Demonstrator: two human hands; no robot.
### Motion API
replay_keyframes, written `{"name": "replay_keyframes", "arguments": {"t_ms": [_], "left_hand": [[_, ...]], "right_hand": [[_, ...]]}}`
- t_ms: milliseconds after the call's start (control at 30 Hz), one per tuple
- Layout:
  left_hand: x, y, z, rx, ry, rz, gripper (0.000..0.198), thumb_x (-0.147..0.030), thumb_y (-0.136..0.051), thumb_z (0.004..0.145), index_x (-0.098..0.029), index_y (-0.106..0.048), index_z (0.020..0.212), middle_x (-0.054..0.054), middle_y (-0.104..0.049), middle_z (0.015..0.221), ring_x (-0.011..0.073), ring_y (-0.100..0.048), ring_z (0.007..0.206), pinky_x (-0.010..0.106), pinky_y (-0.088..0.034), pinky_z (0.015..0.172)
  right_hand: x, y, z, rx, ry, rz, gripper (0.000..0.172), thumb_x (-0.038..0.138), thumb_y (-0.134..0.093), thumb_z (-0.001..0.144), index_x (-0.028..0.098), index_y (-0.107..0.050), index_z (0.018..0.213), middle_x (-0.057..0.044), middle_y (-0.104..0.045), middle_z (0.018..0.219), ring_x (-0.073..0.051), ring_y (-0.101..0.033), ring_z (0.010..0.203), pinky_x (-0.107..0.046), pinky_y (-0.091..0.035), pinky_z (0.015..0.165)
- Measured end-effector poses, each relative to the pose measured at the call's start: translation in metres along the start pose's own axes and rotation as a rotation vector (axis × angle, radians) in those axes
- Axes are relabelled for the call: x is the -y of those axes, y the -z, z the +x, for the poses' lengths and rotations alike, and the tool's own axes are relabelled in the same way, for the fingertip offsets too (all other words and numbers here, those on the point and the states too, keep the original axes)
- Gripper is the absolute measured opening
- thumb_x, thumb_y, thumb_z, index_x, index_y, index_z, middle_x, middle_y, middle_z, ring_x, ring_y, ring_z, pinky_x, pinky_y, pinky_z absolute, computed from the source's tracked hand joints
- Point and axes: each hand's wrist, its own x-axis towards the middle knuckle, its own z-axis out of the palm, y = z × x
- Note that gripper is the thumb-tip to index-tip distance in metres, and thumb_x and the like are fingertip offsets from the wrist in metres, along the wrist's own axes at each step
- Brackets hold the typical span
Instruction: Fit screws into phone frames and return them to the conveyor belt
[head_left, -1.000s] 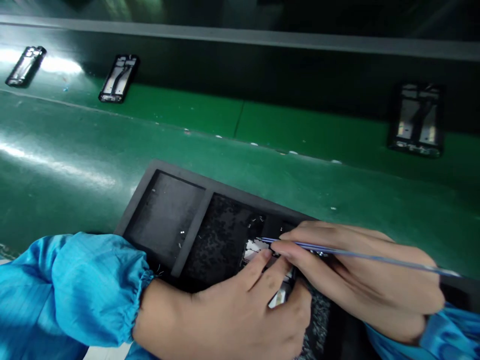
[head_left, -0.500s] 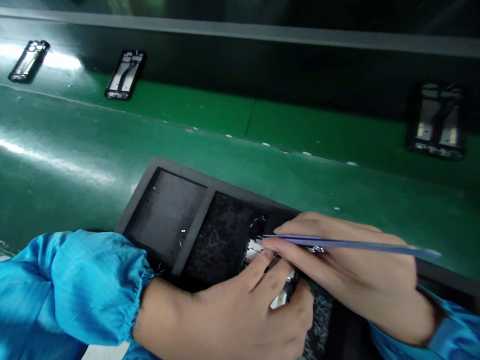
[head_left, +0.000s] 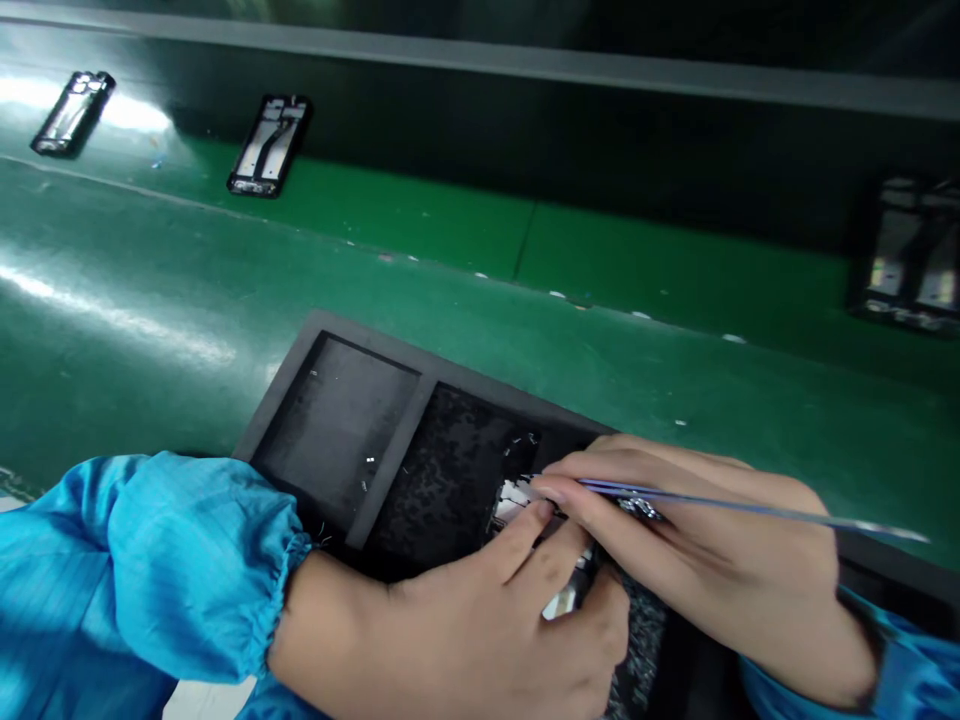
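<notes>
My left hand is wrapped over a phone frame, silvery inside with a black edge. Most of that frame is hidden under my fingers; only its upper corner and a strip between fingers show. My right hand pinches a pair of thin bluish tweezers between thumb and fingers. Their tip is at the upper part of the frame, close to my left index fingertip. Whether the tip grips anything is too small to tell. Both hands are above a black foam tray with recessed compartments.
Beyond the tray, on the green bench, lie more phone frames: one far left, another to its right, and a third at the right edge. Tiny bits are scattered over the tray and bench. A grey rail crosses the back.
The view has shifted slightly, so the bench frames sit further right. My right hand's tweezers have tilted a little, their rear end lower. My left hand keeps its hold on the phone frame.
</notes>
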Motion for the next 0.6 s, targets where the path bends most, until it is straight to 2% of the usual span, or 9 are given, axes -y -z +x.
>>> {"name": "replay_keyframes", "arguments": {"t_ms": [233, 467, 600], "left_hand": [[0.0011, -0.0010, -0.0014, -0.031, 0.009, -0.015, 0.039, -0.025, -0.045, 0.101, -0.014, -0.070, 0.129, 0.017, -0.062, 0.137, 0.0440, -0.063, 0.120, 0.059, -0.045, 0.100], [-0.0008, -0.0032, -0.0009, -0.046, 0.025, -0.009, 0.039, -0.028, -0.048, 0.101, -0.015, -0.070, 0.130, 0.016, -0.063, 0.136, 0.0409, -0.065, 0.116, 0.060, -0.045, 0.100], [0.0011, -0.0015, -0.0014, -0.046, 0.014, -0.015, 0.039, -0.028, -0.048, 0.100, -0.015, -0.071, 0.129, 0.017, -0.063, 0.135, 0.0412, -0.064, 0.117, 0.059, -0.045, 0.101]], "right_hand": [[0.0005, 0.0000, 0.0029, 0.029, -0.021, -0.282, 0.023, 0.036, -0.057, 0.103, 0.024, -0.065, 0.084, 0.000, -0.075, 0.073, -0.016, -0.073, 0.060, -0.028, -0.053, 0.052], [-0.0035, -0.0026, 0.0003, 0.114, 0.012, -0.192, 0.018, 0.038, -0.058, 0.102, 0.023, -0.065, 0.093, 0.000, -0.077, 0.083, -0.016, -0.076, 0.071, -0.027, -0.057, 0.063], [-0.0039, -0.0053, 0.0053, 0.107, 0.017, -0.291, 0.029, 0.043, -0.052, 0.104, 0.023, -0.065, 0.088, 0.001, -0.076, 0.078, -0.016, -0.076, 0.069, -0.026, -0.056, 0.058]]}}
